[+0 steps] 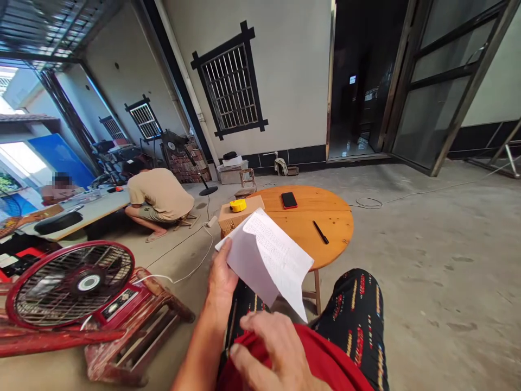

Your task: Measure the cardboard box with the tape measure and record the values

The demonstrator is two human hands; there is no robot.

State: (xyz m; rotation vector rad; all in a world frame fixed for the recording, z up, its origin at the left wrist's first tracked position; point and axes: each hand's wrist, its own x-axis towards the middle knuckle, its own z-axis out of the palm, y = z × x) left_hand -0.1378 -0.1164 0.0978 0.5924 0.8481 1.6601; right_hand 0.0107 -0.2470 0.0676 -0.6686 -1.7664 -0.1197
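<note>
My left hand [223, 271] grips the left edge of some white paper sheets [280, 250], its thumb on top. Rows of small writing cover the upper sheet, and one page curls up in the middle. Closer to me, my right hand [277, 347] hovers over my lap with fingers apart and nothing in them, clear of the paper. Beyond the sheets stands a round wooden table [301, 212]. On it lie a black pen [321, 232] and a phone [289, 200] with a red edge. A yellow tape measure [238, 205] rests on a cardboard box [248, 212] at the table's left.
A red fan [87, 282] sits on a wooden chair [150, 320] to my left. Further off, a person [163, 193] crouches on a low stool beside a long table [95, 209], where another person sits. A cable [368, 203] crosses the concrete floor.
</note>
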